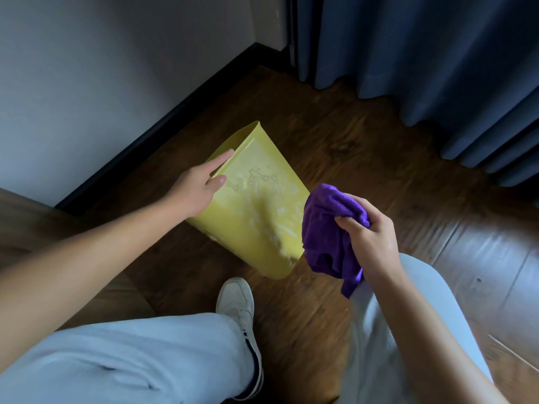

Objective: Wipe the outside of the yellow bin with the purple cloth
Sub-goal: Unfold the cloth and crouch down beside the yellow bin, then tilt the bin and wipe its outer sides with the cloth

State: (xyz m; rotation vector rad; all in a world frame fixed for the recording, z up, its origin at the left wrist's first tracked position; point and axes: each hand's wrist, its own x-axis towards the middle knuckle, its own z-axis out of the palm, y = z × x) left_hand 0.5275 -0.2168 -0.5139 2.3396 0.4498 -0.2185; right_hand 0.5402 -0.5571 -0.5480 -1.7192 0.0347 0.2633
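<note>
Knees nearest | right hand clutches cloth beside bin, its wet face leftward | left hand spread, I see it steadying rim

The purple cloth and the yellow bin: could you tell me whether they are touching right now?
Cannot tell. In the head view the purple cloth overlaps the yellow bin's right edge, so no gap or contact shows plainly.

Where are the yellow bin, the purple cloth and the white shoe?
yellow bin (259, 205), head view, on its wet upturned side.
purple cloth (326, 228), head view, on the bunched middle.
white shoe (237, 304), head view, on the toe.
</note>
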